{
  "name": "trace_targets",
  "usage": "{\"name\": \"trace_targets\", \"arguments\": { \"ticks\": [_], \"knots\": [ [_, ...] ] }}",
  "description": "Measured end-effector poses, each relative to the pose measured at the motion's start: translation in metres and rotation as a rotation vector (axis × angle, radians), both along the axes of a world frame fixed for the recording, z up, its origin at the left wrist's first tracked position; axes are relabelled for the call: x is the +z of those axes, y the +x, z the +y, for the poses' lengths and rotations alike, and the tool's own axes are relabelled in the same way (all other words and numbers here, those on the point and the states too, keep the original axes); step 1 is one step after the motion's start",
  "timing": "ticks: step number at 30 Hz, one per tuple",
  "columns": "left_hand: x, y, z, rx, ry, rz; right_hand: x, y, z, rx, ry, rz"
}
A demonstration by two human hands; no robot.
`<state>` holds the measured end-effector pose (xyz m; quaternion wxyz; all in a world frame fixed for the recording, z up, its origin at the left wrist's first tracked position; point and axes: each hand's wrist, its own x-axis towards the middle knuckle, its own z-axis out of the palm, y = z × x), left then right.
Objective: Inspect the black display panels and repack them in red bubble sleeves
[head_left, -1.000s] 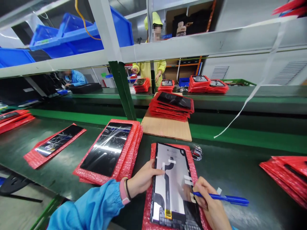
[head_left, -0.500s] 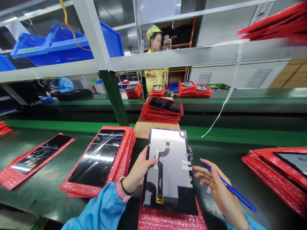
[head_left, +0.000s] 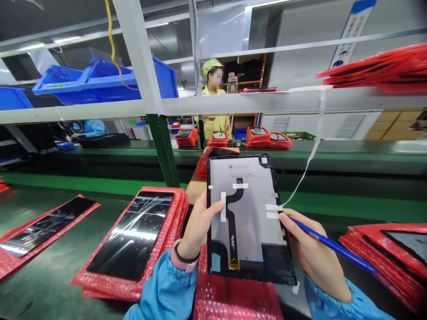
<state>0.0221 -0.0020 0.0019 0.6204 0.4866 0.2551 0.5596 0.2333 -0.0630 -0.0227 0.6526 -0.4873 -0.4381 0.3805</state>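
Note:
A tablet screen is raised and tilted in front of me, its back side facing me. White tape strips and a dark flex cable lie on that back. My left hand grips the screen's left edge, thumb pressed on the back near a tape strip. At the right edge, my right hand pinches the screen between thumb and fingers. A blue pen is also tucked in that hand, pointing out to the right. Below the screen lies a red bubble-wrap bag on the dark green bench.
To the left, another screen lies face up on stacked red bags, with one more beyond. A red stack sits at right. Behind are a wooden board, a green post and a shelf with blue bins. A co-worker stands opposite.
The screen has been lifted off the red bag and tilted up toward me. My right hand came away from its edge, fingers spread with the pen, and now grips that edge again.

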Motion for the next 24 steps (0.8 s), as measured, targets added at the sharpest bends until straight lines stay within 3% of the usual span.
{"name": "trace_targets", "arguments": {
  "ticks": [4, 7, 14, 19, 21, 24],
  "knots": [
    [0.003, 0.002, 0.005, 0.001, 0.034, -0.021, 0.005, -0.006, 0.009, 0.005, 0.0, 0.218],
    [0.0, 0.003, 0.01, 0.022, 0.052, -0.031, 0.005, -0.011, 0.011, -0.019, 0.01, 0.246],
    [-0.01, 0.003, 0.013, -0.018, -0.031, 0.003, -0.001, -0.013, 0.017, -0.107, 0.014, 0.017],
    [-0.011, 0.008, 0.01, 0.01, 0.0, 0.036, -0.002, -0.013, 0.019, -0.18, 0.011, -0.097],
    [-0.006, 0.011, 0.008, 0.044, 0.051, 0.082, -0.001, -0.014, 0.018, -0.208, 0.012, -0.101],
    [0.003, 0.011, -0.007, 0.25, 0.215, 0.132, 0.004, -0.015, 0.016, -0.249, 0.023, -0.09]
  ]
}}
